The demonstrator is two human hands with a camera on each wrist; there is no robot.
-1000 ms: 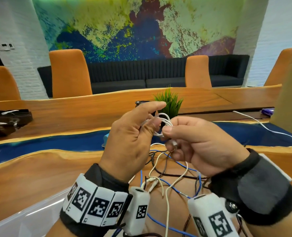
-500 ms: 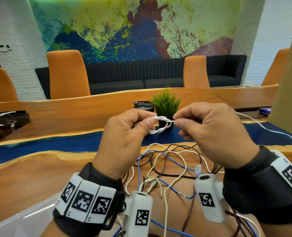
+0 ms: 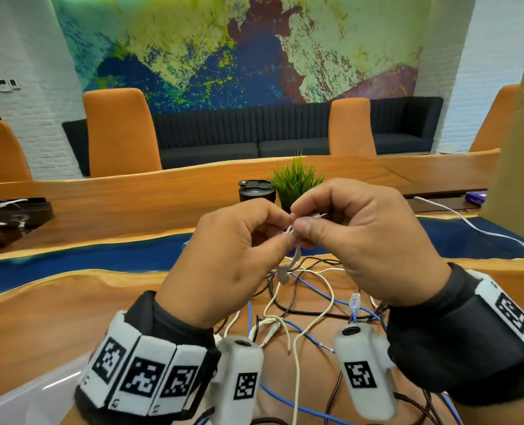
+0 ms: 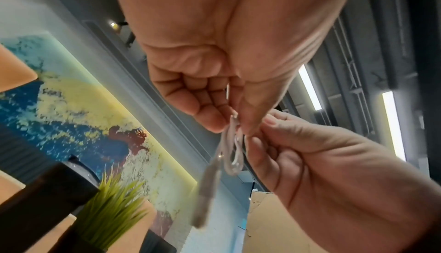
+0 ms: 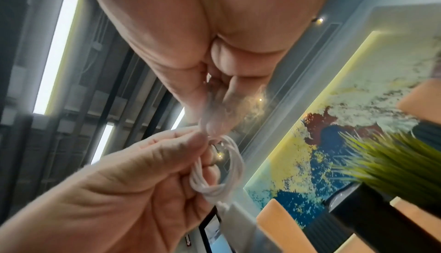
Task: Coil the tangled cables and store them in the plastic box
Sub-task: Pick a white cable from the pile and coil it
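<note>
Both hands are raised over the table and meet at a small coiled white cable [image 3: 291,237]. My left hand [image 3: 280,233] pinches the coil between thumb and forefinger. My right hand [image 3: 299,220] pinches the same cable from the right, fingers curled. In the left wrist view the coil [image 4: 232,153] hangs below the fingertips with a blurred plug end [image 4: 205,191] dangling. The right wrist view shows the coil's loops [image 5: 222,172] against my left hand [image 5: 143,181]. Below lies a tangle of white, blue and brown cables [image 3: 303,305]. The clear plastic box's rim [image 3: 24,400] shows at the bottom left.
A potted green plant [image 3: 296,179] and a black cup [image 3: 256,191] stand just behind the hands. A cardboard sheet [image 3: 518,133] rises at the right edge, with a white cable [image 3: 469,225] running beneath it. A dark tray [image 3: 9,216] sits far left.
The hands have drawn together. Half a second ago the coil stretched between them in plain sight; now the fingertips meet over it and a plug end hangs below.
</note>
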